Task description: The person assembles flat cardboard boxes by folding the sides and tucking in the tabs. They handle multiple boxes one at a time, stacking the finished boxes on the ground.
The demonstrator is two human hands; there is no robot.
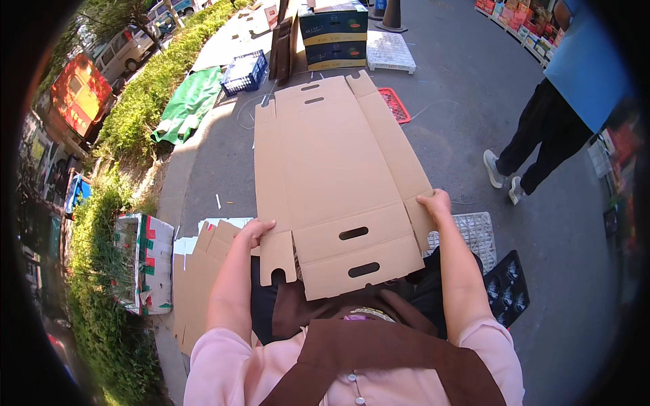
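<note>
The left hand (256,231) closes its fingers over the left edge of a flat, unfolded brown corrugated cardboard box blank (332,172), just above a small side flap, while the right hand (435,201) grips the blank's right edge with fingers curled over the top face. Both hands hold it in the air in front of the person's brown apron (379,352). The blank's long axis runs away from the person, its near end over the lap and its far end pointing toward a stack of dark blue and yellow printed cartons (334,37). It is plain tan, creased lengthwise into panels, with two slotted handle holes near the near end, two more at the far end, and narrow flaps along both sides. Left of the blank, more flat brown cardboard sheets (196,271) lie on the pavement beside a white printed carton (150,260). Right of the blank, a person in dark trousers (542,135) stands well apart.
</note>
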